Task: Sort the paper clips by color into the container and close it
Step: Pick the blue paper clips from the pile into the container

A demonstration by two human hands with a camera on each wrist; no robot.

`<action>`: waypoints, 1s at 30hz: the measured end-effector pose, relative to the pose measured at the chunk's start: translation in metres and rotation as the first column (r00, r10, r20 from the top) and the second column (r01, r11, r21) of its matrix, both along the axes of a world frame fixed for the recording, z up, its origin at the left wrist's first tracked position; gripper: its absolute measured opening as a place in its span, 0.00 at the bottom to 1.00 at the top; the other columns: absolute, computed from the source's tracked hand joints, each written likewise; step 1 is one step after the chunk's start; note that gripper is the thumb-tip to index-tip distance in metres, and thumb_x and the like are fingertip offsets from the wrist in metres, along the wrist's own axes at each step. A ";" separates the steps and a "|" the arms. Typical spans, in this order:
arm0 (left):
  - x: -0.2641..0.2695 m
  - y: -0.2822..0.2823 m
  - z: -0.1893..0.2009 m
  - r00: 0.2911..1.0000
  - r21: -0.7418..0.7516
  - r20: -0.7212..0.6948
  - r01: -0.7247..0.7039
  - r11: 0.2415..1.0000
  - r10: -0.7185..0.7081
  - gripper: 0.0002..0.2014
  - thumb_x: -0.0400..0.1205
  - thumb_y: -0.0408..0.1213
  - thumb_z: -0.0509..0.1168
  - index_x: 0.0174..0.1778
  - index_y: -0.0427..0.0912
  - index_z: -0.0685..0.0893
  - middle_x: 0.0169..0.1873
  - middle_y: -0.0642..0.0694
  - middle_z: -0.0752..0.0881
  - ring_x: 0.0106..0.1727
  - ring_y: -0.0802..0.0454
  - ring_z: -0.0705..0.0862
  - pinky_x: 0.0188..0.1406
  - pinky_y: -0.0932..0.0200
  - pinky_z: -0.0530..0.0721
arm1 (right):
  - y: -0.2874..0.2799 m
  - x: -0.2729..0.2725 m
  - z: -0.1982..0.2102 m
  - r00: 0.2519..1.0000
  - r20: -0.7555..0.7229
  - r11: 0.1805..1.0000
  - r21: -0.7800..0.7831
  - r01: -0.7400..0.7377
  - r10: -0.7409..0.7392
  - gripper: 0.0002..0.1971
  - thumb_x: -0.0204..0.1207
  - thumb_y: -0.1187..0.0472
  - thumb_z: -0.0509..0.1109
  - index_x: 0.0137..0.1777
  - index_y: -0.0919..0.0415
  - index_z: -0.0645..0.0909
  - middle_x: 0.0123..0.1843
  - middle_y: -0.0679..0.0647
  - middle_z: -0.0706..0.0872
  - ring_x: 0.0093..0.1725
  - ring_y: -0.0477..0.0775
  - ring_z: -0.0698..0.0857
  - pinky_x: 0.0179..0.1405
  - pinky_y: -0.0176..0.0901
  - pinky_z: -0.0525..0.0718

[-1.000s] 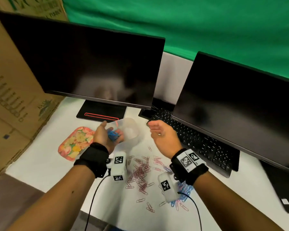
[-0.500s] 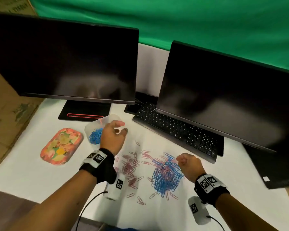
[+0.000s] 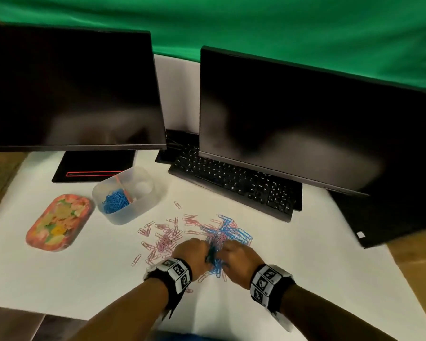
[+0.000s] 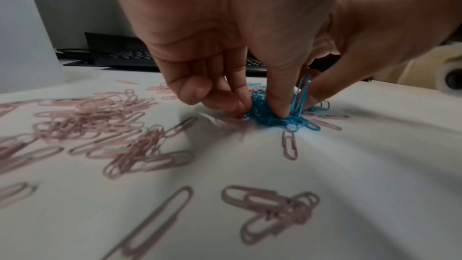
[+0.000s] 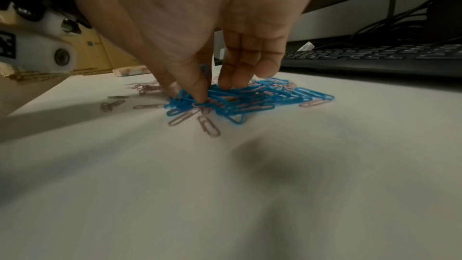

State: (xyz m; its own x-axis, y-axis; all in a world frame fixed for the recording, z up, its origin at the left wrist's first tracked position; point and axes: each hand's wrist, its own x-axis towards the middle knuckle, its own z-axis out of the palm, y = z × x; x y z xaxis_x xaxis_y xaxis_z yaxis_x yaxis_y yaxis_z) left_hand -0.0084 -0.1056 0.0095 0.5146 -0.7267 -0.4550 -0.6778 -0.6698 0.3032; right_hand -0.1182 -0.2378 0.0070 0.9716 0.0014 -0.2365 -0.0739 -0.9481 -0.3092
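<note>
Pinching into the tangled heap of blue wire paper clips (image 3: pixel 228 236), I have my left hand (image 3: pixel 192 253) and right hand (image 3: pixel 240 259) both grasping clips near the scattered pink clips (image 3: pixel 164 238).

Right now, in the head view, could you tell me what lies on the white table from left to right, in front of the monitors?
Floral lid → clear container holding blue clips → pink paper clips → left hand → right hand.

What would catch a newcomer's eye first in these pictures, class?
Both hands, left hand and right hand, gather a blue paper clip pile at the table's middle. Pink paper clips lie scattered left of it. Behind them stands a clear container holding blue clips in one compartment.
</note>
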 end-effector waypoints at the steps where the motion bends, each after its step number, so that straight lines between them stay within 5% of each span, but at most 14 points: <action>1: 0.000 -0.001 -0.001 1.000 0.014 0.009 -0.003 1.000 0.003 0.15 0.75 0.50 0.68 0.51 0.44 0.85 0.47 0.43 0.88 0.49 0.41 0.87 0.46 0.52 0.86 | 0.000 0.001 0.000 1.000 0.010 1.000 -0.018 -0.014 0.014 0.11 0.55 0.61 0.79 0.38 0.49 0.87 0.33 0.48 0.83 0.32 0.53 0.85 0.27 0.35 0.81; 5: 0.004 0.000 -0.003 0.999 0.031 0.037 -0.010 0.999 0.009 0.08 0.78 0.40 0.64 0.48 0.43 0.85 0.47 0.43 0.88 0.49 0.41 0.86 0.46 0.54 0.84 | 0.000 0.003 -0.002 0.995 0.097 0.999 0.019 -0.039 0.037 0.02 0.66 0.61 0.73 0.35 0.56 0.87 0.33 0.53 0.83 0.35 0.58 0.84 0.26 0.40 0.80; 9: 0.009 0.004 -0.004 0.998 -0.026 0.035 -0.054 0.998 0.055 0.07 0.77 0.35 0.62 0.45 0.43 0.86 0.46 0.45 0.88 0.47 0.43 0.86 0.44 0.55 0.84 | -0.002 0.006 -0.001 0.992 0.128 0.993 0.116 0.006 -0.021 0.17 0.76 0.55 0.57 0.41 0.59 0.87 0.40 0.56 0.83 0.44 0.59 0.82 0.39 0.47 0.81; 14: 0.018 0.006 0.003 0.951 -0.223 -0.137 -0.301 0.927 0.276 0.06 0.76 0.33 0.64 0.40 0.45 0.87 0.38 0.49 0.88 0.42 0.47 0.86 0.43 0.57 0.85 | -0.009 0.006 0.006 0.979 0.085 0.939 0.310 0.149 -0.184 0.12 0.81 0.53 0.63 0.54 0.50 0.87 0.45 0.43 0.81 0.48 0.46 0.80 0.48 0.35 0.77; 16: 0.022 0.006 0.003 0.889 -0.291 -0.275 -0.440 0.850 0.366 0.04 0.75 0.33 0.68 0.36 0.45 0.85 0.33 0.52 0.87 0.37 0.52 0.85 0.36 0.65 0.82 | -0.010 0.006 0.009 0.920 0.069 0.804 0.515 0.298 -0.385 0.08 0.78 0.56 0.69 0.51 0.48 0.89 0.44 0.43 0.86 0.44 0.44 0.83 0.48 0.33 0.81; 20: 0.027 0.005 0.004 0.709 -0.308 -0.558 -0.660 0.686 0.431 0.10 0.74 0.30 0.72 0.30 0.44 0.81 0.30 0.45 0.88 0.33 0.50 0.84 0.38 0.61 0.82 | -0.014 0.012 0.025 0.700 -0.148 0.312 0.817 0.485 -0.699 0.06 0.76 0.64 0.73 0.42 0.55 0.90 0.37 0.47 0.91 0.37 0.41 0.86 0.39 0.33 0.82; 22: 0.027 0.004 0.005 0.589 -0.276 -0.692 -0.750 0.601 0.416 0.10 0.76 0.25 0.71 0.33 0.40 0.79 0.28 0.43 0.89 0.33 0.45 0.85 0.38 0.54 0.83 | -0.017 0.015 0.032 0.671 -0.196 0.240 0.833 0.499 -0.715 0.06 0.77 0.66 0.71 0.42 0.65 0.89 0.34 0.51 0.88 0.33 0.44 0.84 0.34 0.35 0.81; 25: 0.027 0.004 0.007 0.479 -0.241 -0.791 -0.816 0.526 0.381 0.09 0.76 0.21 0.69 0.43 0.36 0.77 0.29 0.43 0.88 0.31 0.46 0.85 0.34 0.58 0.85 | -0.022 0.021 0.040 0.653 -0.237 0.176 0.848 0.501 -0.719 0.07 0.77 0.68 0.69 0.39 0.65 0.86 0.35 0.55 0.88 0.35 0.52 0.85 0.34 0.42 0.83; 30: 0.028 0.005 0.007 0.467 -0.229 -0.830 -0.784 0.578 0.305 0.19 0.77 0.22 0.68 0.58 0.48 0.80 0.35 0.39 0.88 0.35 0.49 0.87 0.44 0.55 0.87 | -0.025 0.031 0.058 0.629 -0.298 0.025 0.892 0.452 -0.718 0.06 0.80 0.68 0.67 0.41 0.65 0.81 0.35 0.56 0.86 0.33 0.55 0.88 0.34 0.44 0.87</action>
State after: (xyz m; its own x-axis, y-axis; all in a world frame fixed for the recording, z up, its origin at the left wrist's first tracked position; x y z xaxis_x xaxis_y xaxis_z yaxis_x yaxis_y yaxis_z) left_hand 0.0195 -0.1009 0.0162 0.6236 -0.6071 -0.4925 0.3325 -0.3642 0.8699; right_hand -0.0874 -0.2624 0.0647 0.7612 -0.5332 -0.3691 -0.2793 0.2441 -0.9286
